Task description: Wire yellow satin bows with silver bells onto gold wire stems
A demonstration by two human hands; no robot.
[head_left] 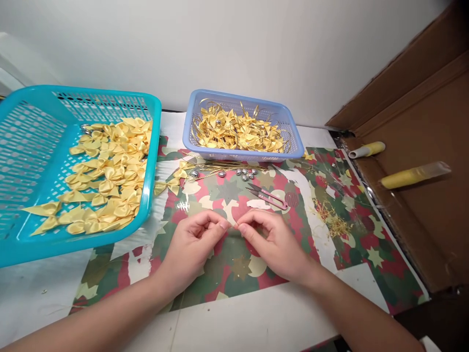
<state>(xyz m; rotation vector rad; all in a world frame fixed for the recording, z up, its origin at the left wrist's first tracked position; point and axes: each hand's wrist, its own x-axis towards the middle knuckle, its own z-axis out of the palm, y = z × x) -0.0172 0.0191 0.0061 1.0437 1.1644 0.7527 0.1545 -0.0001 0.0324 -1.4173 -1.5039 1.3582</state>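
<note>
My left hand (200,240) and my right hand (273,239) meet over the patterned sheet (240,276), thumbs and forefingers pinched, tips almost touching. Whatever lies between the fingertips is too small to make out. Just beyond my right hand are thread snips (269,196) with a pinkish handle. Several silver bells (245,173) lie farther back, beside a bundle of gold cords (223,166). Two or so loose yellow ribbon bows (168,186) rest at the left, near the turquoise basket.
A turquoise basket (156,146) with many yellow bows (110,186) stands at the left. Behind the cords is a blue basket (242,155) of corded bows (238,129). Cord scraps (333,220) lie at the right, before a cardboard box (414,210) with yellow tubes (414,175).
</note>
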